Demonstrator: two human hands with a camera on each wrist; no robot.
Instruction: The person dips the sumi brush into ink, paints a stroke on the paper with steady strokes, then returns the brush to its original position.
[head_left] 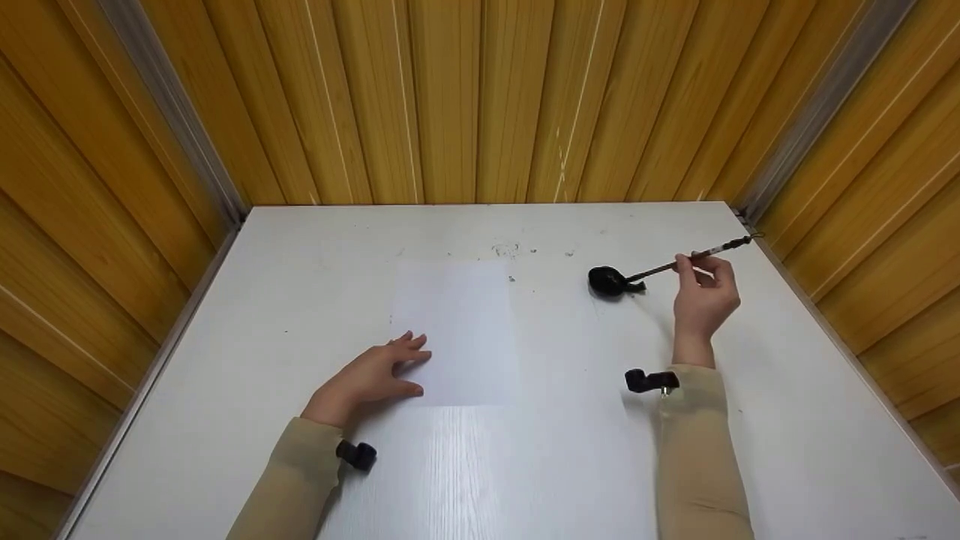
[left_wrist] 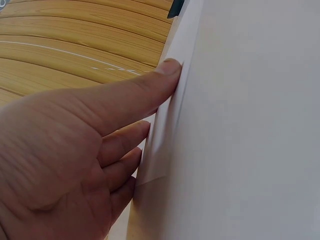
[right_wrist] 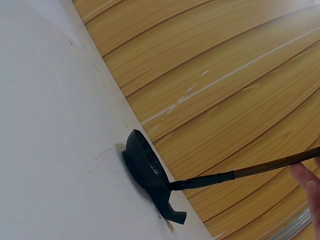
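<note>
Table top [head_left: 570, 450]: white, matt, faint wood grain, scuffed and speckled near back. Paper sheet [head_left: 457, 330]: thin, smooth, matt white. Wall panels [head_left: 450, 97]: glossy yellow wood-look planks. Dish [right_wrist: 142, 162]: black, dull sheen. Brush [head_left: 679, 264]: slim brown wood-like shaft, dark tip.

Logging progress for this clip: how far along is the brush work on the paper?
Paper lies flat, pinned by the left hand; it looks blank. The right hand holds the brush, tip in the black ink dish. Loading ink is under way; no strokes show yet.
</note>
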